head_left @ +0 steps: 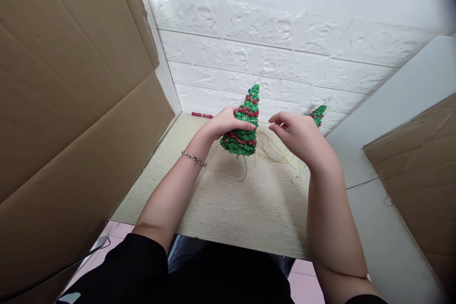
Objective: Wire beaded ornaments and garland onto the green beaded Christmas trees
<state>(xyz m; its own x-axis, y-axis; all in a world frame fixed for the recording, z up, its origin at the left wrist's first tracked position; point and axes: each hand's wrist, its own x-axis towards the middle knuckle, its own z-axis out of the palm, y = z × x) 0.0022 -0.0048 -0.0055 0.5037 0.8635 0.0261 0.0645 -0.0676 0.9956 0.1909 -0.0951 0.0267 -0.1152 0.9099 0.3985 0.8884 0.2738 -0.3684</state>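
Note:
A green beaded tree (242, 144) with red garlands and a clear topper leans slightly to the right above the table. My left hand (228, 122) is wrapped round its middle from the left, thumb across the front. To the right of the tree, my right hand (290, 130) pinches a thin pale strand (261, 122) between thumb and forefinger. The strand runs from the tree's side to those fingertips. A dark wire (245, 169) hangs from the tree's base and curves down to the tabletop.
Loose white and yellow strands (276, 149) lie tangled right of the tree. A second small tree (318, 115) is partly behind my right hand. A red tube (202, 115) lies at the back left. Cardboard (71, 104) stands at the left, white brick-patterned wall (221, 47) behind.

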